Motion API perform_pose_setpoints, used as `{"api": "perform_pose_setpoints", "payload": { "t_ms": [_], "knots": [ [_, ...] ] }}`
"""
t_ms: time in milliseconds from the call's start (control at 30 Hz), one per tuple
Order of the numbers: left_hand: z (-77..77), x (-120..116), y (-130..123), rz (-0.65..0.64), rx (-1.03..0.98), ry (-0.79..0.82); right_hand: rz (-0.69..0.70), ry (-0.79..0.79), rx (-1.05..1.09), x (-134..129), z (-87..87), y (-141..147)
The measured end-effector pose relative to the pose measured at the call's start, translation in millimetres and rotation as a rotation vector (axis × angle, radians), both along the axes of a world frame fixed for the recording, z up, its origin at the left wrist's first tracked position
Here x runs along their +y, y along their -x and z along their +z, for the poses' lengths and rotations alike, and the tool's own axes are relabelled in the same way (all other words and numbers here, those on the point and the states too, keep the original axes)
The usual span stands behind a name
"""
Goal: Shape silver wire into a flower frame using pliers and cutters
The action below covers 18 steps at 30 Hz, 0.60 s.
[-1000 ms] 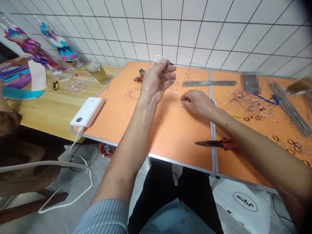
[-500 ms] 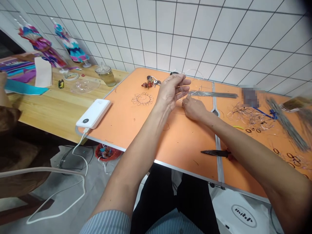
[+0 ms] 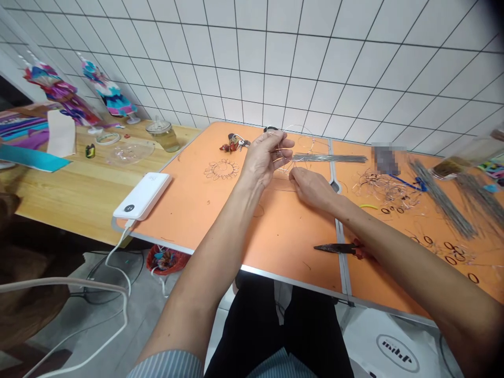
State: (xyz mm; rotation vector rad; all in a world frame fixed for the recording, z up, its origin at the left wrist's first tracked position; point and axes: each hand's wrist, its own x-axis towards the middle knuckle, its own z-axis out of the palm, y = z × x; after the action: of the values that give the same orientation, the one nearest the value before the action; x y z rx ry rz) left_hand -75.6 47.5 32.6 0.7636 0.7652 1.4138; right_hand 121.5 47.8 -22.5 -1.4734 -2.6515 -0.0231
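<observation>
Thin looped wire [image 3: 313, 140] rises in fine curves from between my hands, above the orange table [image 3: 275, 231]. My left hand [image 3: 266, 155] pinches it with thumb and forefinger, the other fingers half curled. Close by on the right, my right hand [image 3: 309, 185] has its fingertips closed on a lower stretch of the same wire. Some of the wire is too fine to follow. Behind the hands lies a bundle of straight grey wires [image 3: 333, 158]. A flower-shaped wire ring [image 3: 221, 169] rests flat to the left of my left hand.
Pliers [image 3: 334, 248] lie below my right forearm. Keys [image 3: 236, 143] sit near the wall. A white power bank [image 3: 142, 196] with a cable is at the left edge. More wire bundles [image 3: 443, 199], tangled wire [image 3: 388, 189] and dark rings [image 3: 451, 252] spread at right. A lidded cup [image 3: 163, 136] stands on the wooden table.
The view has shifted, so the tables appear slightly lower and further left. Both hands keep hold of the wire; my right hand has drawn slightly down from the left.
</observation>
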Motion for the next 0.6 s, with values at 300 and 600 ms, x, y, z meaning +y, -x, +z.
{"api": "perform_pose_setpoints", "payload": {
  "t_ms": [300, 600],
  "knots": [
    [1.4, -6, -1, 0.007, 0.044, -0.002, 0.085, 0.12, 0.082, -6, 0.1, -1],
    [1.9, -6, -2, -0.011, -0.018, 0.023, 0.088, 0.133, 0.009, -12, -6.9, 10]
  ]
}}
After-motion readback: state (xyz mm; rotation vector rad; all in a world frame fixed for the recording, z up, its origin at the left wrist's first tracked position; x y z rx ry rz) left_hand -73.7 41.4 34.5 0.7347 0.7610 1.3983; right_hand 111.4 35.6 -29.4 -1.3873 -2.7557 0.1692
